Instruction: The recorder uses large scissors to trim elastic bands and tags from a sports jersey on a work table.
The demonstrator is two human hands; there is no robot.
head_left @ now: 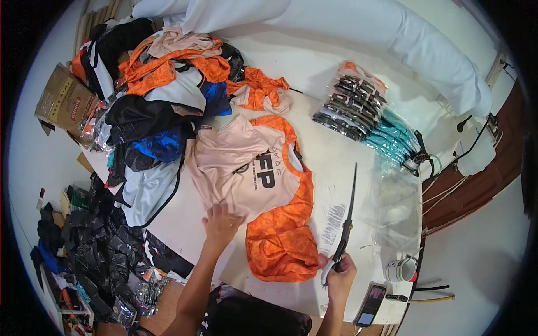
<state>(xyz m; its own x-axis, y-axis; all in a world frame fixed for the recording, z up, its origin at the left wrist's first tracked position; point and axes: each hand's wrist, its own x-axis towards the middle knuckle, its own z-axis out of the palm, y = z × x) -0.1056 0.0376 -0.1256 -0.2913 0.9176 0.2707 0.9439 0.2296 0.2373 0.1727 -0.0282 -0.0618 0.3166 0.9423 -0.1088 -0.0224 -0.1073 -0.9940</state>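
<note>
A pale pink long-sleeved shirt (218,168) with orange patterned sleeves (277,241) and black printed lettering lies spread on the white table (342,176). My left hand (223,223) rests on the shirt’s lower pink body, fingers apart. Long dark scissors (348,218) are gripped in my right hand (341,274) beside the lower orange sleeve, blades pointing toward the back of the table and looking closed.
Piled garments (157,129) cover the left side, near a cardboard box (61,95) and black bags (95,246). Bagged garments (350,98) lie back right, below a white fabric roll (392,33). A cup (399,270) and a phone (370,302) sit near right.
</note>
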